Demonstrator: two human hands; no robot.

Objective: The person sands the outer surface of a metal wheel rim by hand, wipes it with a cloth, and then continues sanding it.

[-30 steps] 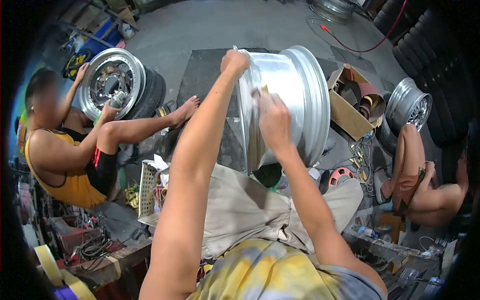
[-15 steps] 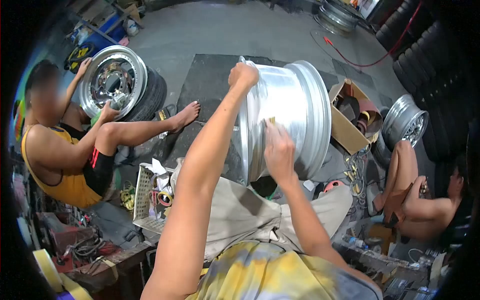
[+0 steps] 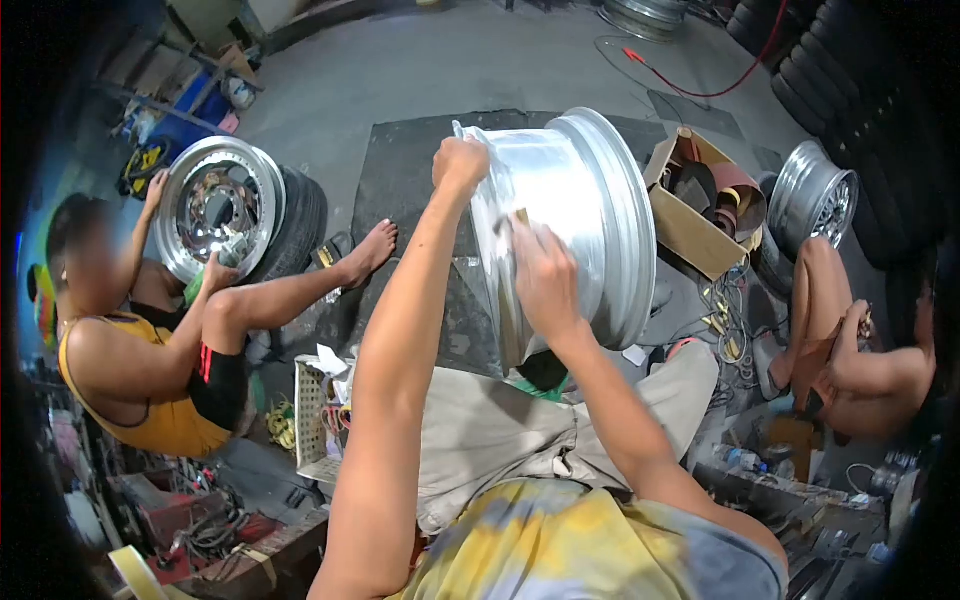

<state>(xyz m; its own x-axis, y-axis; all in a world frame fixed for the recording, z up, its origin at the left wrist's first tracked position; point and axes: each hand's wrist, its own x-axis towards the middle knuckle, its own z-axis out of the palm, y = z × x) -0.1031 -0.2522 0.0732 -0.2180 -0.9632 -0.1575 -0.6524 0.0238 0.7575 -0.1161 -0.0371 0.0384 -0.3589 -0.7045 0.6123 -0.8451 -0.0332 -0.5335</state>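
A shiny bare metal wheel rim [image 3: 575,185] stands on its edge in front of me, between my knees. My left hand [image 3: 462,163] is closed over the upper part of its left flange. Against the barrel, near that flange, my right hand [image 3: 546,272] presses a small tan piece of sandpaper [image 3: 521,216]. Only the sandpaper's upper edge shows; the fingers cover the rest. Beneath the wheel rim, a bit of green cloth [image 3: 545,390] peeks out.
On the left a person [image 3: 140,360] sits with another wheel [image 3: 220,205] and a tyre. An open cardboard box [image 3: 705,235] of abrasive rolls stands at right, near cables. Another person [image 3: 870,360] sits far right beside a rim [image 3: 815,195]. A white basket [image 3: 312,420] is by my left leg.
My right hand has slid left and slightly up across the barrel with the sandpaper. My left hand keeps its hold on the flange. The camera view has shifted a little.
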